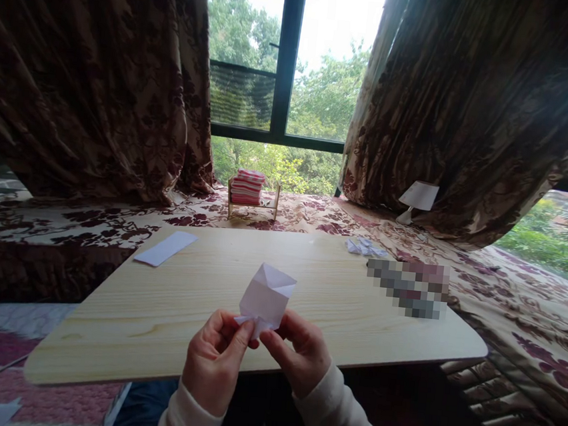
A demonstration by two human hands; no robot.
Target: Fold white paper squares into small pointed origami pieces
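A small sheet of folded white paper (266, 298) is held up above the near edge of the wooden table. Creases run across its upper part, and its lower end is gathered into narrow folds. My left hand (217, 357) pinches that lower end between thumb and fingers. On the other side, my right hand (301, 352) grips the lower right of the same paper, its thumb near the left thumb. The fingertips behind the paper are partly hidden.
The pale wooden table (116, 331) carries a white paper stack (166, 248) at left and small folded paper pieces (365, 246) at back right, near a blurred-out patch. Behind stand a small rack (229, 204) with striped cloths (247, 187) and a white lamp (419, 196).
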